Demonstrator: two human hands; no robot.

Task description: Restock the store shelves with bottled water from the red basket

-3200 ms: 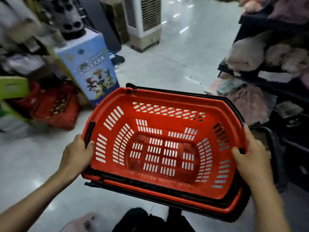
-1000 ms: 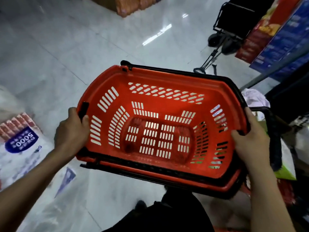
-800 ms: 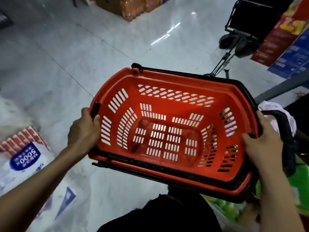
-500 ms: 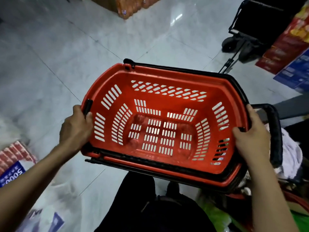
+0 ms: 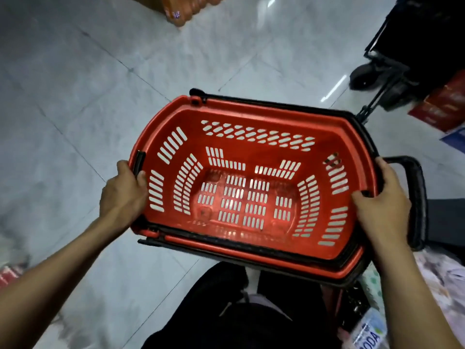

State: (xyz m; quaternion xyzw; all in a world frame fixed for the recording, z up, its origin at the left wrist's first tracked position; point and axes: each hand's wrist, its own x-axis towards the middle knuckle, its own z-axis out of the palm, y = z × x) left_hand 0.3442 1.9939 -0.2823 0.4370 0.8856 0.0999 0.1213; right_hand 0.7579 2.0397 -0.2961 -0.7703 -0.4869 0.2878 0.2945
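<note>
I hold the red basket (image 5: pixel 251 114) in the air in front of me, over the tiled floor. It has slotted walls, black folded handles along its rim and nothing inside. My left hand (image 5: pixel 123 195) grips its left rim, thumb over the edge. My right hand (image 5: pixel 382 210) grips its right rim beside a black loop handle (image 5: pixel 417 197). A bottle with a blue and white label (image 5: pixel 368 331) shows at the bottom right, under the basket's near corner.
Pale marble floor tiles (image 5: pixel 88 84) spread to the left and ahead. A pack of orange drinks (image 5: pixel 186 8) stands at the top. A black wheeled trolley (image 5: pixel 392 71) and red boxes (image 5: pixel 442 104) stand at the right. My dark-trousered legs (image 5: pixel 251 311) are below the basket.
The view has swung as I carry the basket: the white 5000 bag at the left has slid out of sight, and the trolley and boxes have shifted right. Both hands keep their grip.
</note>
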